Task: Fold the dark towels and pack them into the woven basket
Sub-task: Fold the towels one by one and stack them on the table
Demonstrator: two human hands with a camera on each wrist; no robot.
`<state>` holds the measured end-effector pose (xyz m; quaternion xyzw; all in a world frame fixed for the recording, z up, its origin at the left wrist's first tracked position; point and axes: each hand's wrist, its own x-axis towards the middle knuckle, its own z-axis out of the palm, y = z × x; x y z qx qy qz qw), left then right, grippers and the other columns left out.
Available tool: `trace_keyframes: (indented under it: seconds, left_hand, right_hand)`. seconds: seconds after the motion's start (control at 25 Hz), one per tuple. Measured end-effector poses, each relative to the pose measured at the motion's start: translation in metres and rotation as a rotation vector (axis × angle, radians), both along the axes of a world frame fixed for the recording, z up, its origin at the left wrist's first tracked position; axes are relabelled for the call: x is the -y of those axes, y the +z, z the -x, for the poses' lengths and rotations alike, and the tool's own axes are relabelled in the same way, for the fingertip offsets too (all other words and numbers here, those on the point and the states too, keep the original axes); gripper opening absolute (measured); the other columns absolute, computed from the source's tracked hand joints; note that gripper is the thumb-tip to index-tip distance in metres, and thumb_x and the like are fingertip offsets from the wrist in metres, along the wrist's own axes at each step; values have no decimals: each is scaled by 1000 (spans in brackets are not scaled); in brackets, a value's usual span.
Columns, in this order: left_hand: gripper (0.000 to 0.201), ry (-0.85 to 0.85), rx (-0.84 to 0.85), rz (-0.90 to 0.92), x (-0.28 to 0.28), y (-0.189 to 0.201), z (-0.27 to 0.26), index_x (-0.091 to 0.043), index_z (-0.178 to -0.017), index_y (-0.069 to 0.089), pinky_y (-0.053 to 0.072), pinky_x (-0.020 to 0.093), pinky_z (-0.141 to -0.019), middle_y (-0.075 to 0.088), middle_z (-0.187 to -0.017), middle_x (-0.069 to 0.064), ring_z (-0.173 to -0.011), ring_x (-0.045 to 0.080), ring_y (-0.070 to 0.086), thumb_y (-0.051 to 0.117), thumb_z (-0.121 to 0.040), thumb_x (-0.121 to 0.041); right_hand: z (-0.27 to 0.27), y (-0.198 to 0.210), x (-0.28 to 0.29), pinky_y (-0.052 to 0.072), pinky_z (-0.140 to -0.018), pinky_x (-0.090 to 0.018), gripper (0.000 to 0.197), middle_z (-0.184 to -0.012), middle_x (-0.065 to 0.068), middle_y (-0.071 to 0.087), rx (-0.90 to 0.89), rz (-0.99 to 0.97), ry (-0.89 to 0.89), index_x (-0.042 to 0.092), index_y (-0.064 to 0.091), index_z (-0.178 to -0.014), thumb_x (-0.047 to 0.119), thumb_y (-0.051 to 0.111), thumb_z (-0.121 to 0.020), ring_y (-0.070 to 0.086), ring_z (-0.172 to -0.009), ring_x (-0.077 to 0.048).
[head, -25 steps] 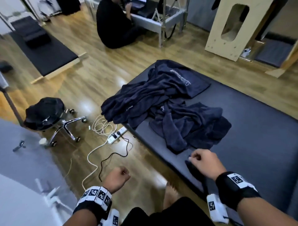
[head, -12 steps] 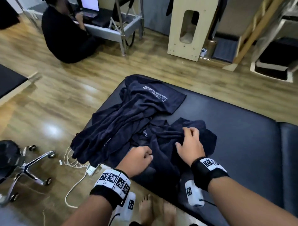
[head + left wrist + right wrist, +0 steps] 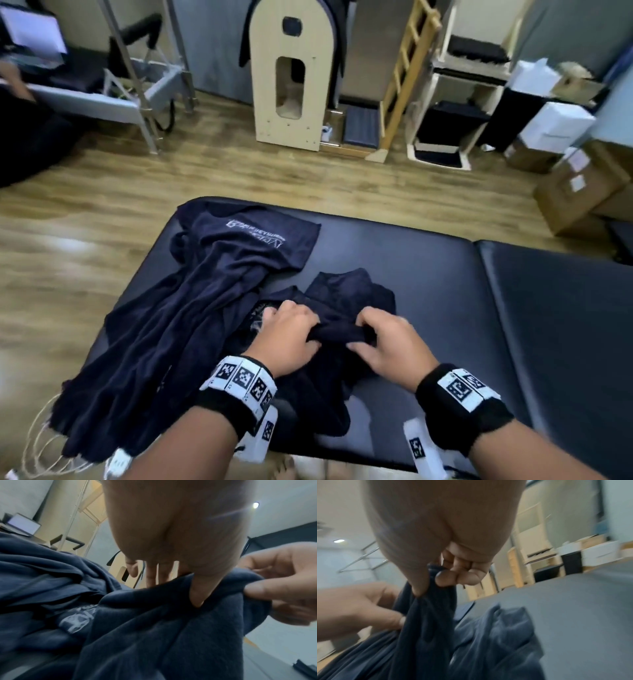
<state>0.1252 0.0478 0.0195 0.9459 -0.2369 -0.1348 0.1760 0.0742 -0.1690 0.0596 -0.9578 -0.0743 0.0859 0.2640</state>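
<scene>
While the long towel [image 3: 178, 325] sprawls over the left part of the padded table [image 3: 445, 284], one end hangs past the near-left edge and the far end shows pale printed lettering. Left of the table, on the wood floor [image 3: 85, 246], white cords [image 3: 37, 442] lie bunched below that hanging end.

Just right of the long towel, near the table's front edge, lies the smaller towel [image 3: 346, 301], crumpled, and both hands meet on it. The left hand [image 3: 291, 337] pinches a raised fold of this towel: in the left wrist view the thumb [image 3: 200, 593] presses into the cloth from the front with the other fingers behind the fold. Touching the same ridge of cloth just to the right, the right hand [image 3: 390, 342] grips it too; the right wrist view shows the thumb and curled fingers [image 3: 453, 577] clamped on a gathered bunch that hangs down from them. Each wrist wears a black band with square black-and-white markers.

Right of the hands the table lies dark and bare as far as a seam. Beyond the table's far side stand a pale wooden arch [image 3: 291, 75], a wooden ladder frame [image 3: 407, 68] and, furthest right, cardboard boxes [image 3: 579, 192].
</scene>
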Motion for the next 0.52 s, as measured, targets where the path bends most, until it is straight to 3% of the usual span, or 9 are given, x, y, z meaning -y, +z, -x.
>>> trace_keyframes:
  seconds: [0.08, 0.2, 0.32, 0.52]
  left_hand:
    - [23, 23, -12, 161, 11, 16, -14, -30, -102, 59, 43, 38, -92, 70, -101, -6, -105, 22, 61, 60, -79, -34]
    - [15, -13, 8, 297, 32, 49, -30, -26, -86, 54, 49, 36, -76, 65, -76, -4, -83, 25, 62, 60, -74, -21]
    - [13, -63, 15, 378, 65, 86, -43, -26, -78, 54, 44, 30, -66, 60, -68, -8, -73, 17, 57, 63, -72, -18]
    - [25, -158, 77, 281, 131, 142, -53, -22, -63, 44, 41, 33, -54, 55, -63, -5, -68, 15, 55, 67, -70, -29]
  right_hand:
    - [4, 16, 27, 49, -65, -38, 26, -66, 11, 53, 86, -14, -202, 26, 47, -80, 35, 71, -83, 48, -65, -18]
    - [13, 46, 68, 51, -64, -43, 24, -62, 4, 56, 200, -18, -427, 22, 47, -76, 25, 70, -83, 53, -64, -26]
    - [19, 83, 108, 53, -65, -40, 16, -63, 7, 60, 367, 18, -559, 23, 57, -78, 21, 73, -80, 58, -65, -24]
    - [34, 137, 186, 47, -66, -31, 4, -64, 8, 59, 654, 20, -800, 18, 65, -86, 18, 69, -83, 58, -69, -23]
